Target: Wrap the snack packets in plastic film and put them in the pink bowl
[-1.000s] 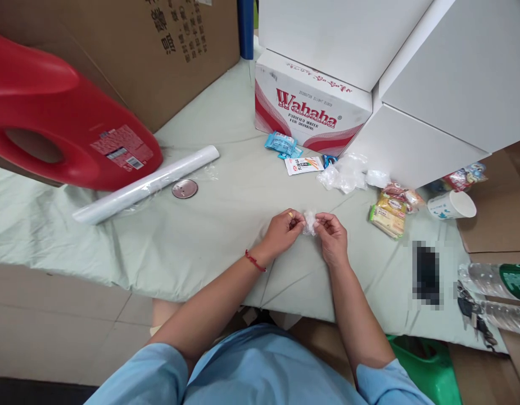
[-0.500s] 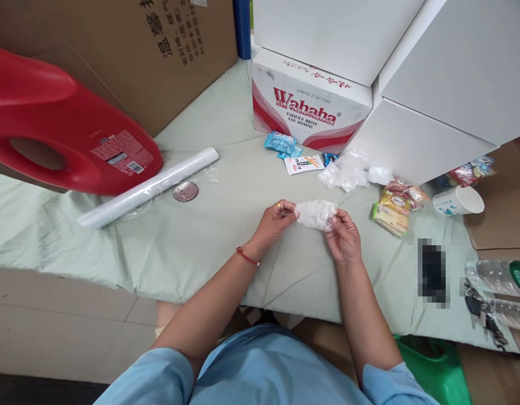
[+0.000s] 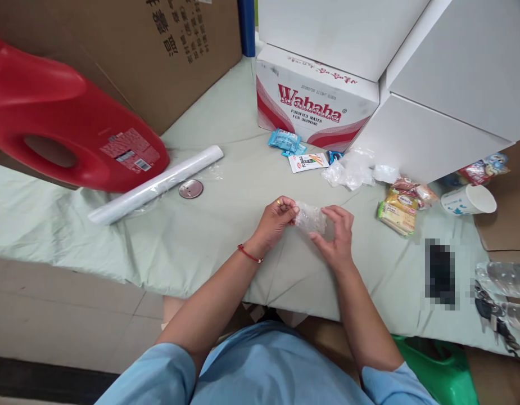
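Note:
My left hand (image 3: 281,218) is closed, pinching the left end of a crumpled piece of clear plastic film (image 3: 311,218) just above the cloth. My right hand (image 3: 338,236) is at the film's other end, thumb and fingers spread apart. Its fingertips come near the film's edge; whether they touch it I cannot tell. Beyond the hands, more crumpled clear plastic (image 3: 351,170) lies on the cloth. A long roll of clear plastic (image 3: 158,185) lies to the left, with a round brown disc (image 3: 191,189) beside it.
Pale green cloth (image 3: 226,236) covers the table. At the back stand a red jug (image 3: 74,124), a brown carton (image 3: 116,56) and a Wahaha water box (image 3: 310,101). Snack packets (image 3: 398,212), a paper cup (image 3: 468,201), keys (image 3: 493,318) and bottles (image 3: 502,278) lie rightward.
My right hand has let go of the film's right end and its fingers have opened. The film looks shorter and more bunched, while my left hand keeps its pinch.

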A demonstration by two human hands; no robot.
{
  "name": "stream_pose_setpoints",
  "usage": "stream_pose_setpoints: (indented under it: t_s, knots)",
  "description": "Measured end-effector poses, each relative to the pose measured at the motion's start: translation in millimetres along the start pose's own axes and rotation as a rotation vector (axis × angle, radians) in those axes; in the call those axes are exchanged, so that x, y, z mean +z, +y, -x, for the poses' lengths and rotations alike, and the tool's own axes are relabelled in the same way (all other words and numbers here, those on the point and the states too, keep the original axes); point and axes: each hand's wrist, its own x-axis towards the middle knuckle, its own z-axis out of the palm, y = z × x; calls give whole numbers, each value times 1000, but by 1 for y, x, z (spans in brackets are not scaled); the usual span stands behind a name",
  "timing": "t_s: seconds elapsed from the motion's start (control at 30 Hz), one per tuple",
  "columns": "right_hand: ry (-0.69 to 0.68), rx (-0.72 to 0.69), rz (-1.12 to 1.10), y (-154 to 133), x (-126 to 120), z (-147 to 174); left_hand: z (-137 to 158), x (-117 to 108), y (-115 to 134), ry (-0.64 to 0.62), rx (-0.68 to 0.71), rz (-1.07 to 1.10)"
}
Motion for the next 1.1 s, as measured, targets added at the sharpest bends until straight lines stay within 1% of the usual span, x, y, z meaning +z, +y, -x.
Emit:
stream_pose_setpoints:
  t_s: [0.07, 0.13, 0.23, 0.33, 0.4, 0.47, 0.57, 0.67, 0.77, 0.83, 0.93, 0.97, 1.0, 1.1]
  knots:
    - [-49, 27, -21, -2, 4, 1, 0, 0, 2, -18, -28, 17]
    - [-29, 96, -102, 2, 6, 1, -1, 0, 5, -2, -46, 63]
    - [25, 300, -331, 11, 2, 0, -4, -3, 11, 60, -50, 152]
    - [76, 504, -586, 19, -4, -4, -6, -8, 15, 93, -59, 252]
    - [93, 596, -731, 23, -8, -7, -7, -11, 17, 112, -53, 307]
    - [94, 642, -830, 26, -11, -11, -7, -13, 19, 126, -50, 326]
    - [88, 622, -861, 26, -12, -14, -2, -10, 18, 76, -76, 214]
    - [37, 583, -884, 20, -8, -12, 4, -1, 9, -11, -79, -64]
    - [-12, 530, -951, 12, -4, -9, 9, 8, -2, -61, -45, -335]
    - [-20, 499, -947, 9, -3, -7, 10, 10, -6, -57, 21, -415]
    - [-25, 486, -904, 8, -4, -7, 10, 9, -6, -8, 182, -432]
    - [-26, 489, -899, 9, -5, -7, 10, 8, -5, -2, 201, -412]
    - [-28, 494, -897, 9, -4, -7, 10, 7, -4, -18, 184, -377]
    - [-49, 508, -894, 9, -2, -5, 11, 8, -2, -119, 66, -237]
